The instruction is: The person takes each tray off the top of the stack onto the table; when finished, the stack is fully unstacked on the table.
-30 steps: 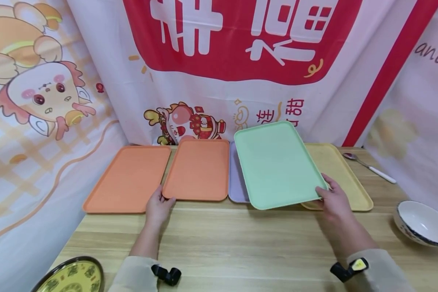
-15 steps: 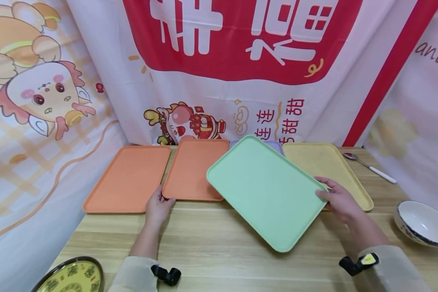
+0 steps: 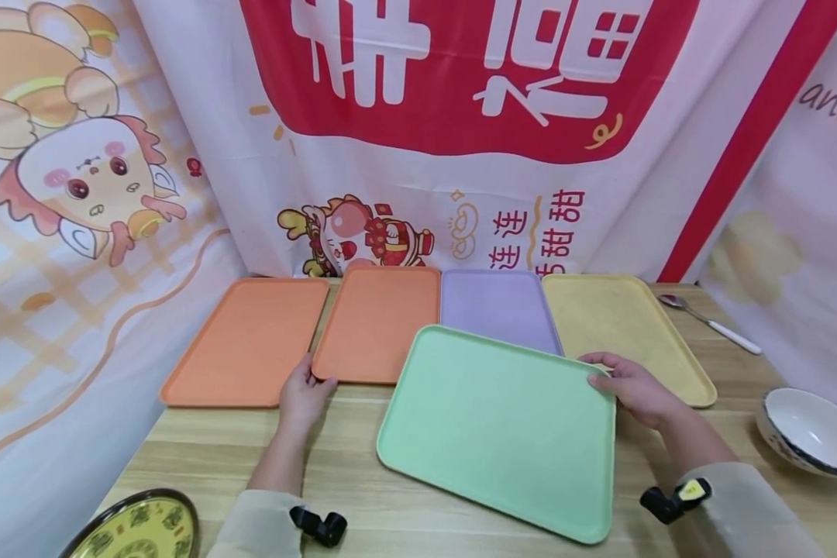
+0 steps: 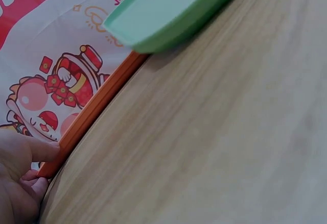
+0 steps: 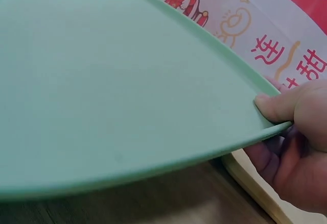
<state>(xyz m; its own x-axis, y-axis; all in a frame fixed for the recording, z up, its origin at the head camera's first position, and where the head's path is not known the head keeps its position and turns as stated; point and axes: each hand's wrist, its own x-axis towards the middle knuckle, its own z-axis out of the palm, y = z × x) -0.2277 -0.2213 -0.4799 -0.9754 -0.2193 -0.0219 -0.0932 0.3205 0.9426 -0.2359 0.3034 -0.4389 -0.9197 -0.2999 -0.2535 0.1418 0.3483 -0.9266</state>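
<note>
My right hand (image 3: 635,390) pinches the green tray (image 3: 502,434) by one corner, thumb on top and fingers underneath. In the right wrist view, that tray (image 5: 117,86) is held above the table, with a yellow tray's edge (image 5: 250,183) below. At the near left corner of the smaller-looking orange tray (image 3: 384,318), my left hand (image 3: 303,395) holds the rim between thumb and fingers. The left wrist view shows the thumb (image 4: 46,151) on that orange rim (image 4: 97,106). A purple tray (image 3: 498,306) lies right of it, partly covered by the green one.
Another orange tray (image 3: 247,341) lies at the far left, and the yellow tray (image 3: 621,325) lies right of the purple one. A spoon (image 3: 711,324) and a white bowl (image 3: 812,430) are on the right. A yellow patterned plate (image 3: 139,531) sits at the front left. Printed cloth (image 3: 453,178) hangs behind.
The green tray has come down and toward me, turning clockwise from over the purple and yellow trays, uncovering most of the purple one. My left hand has stayed at the orange tray's corner.
</note>
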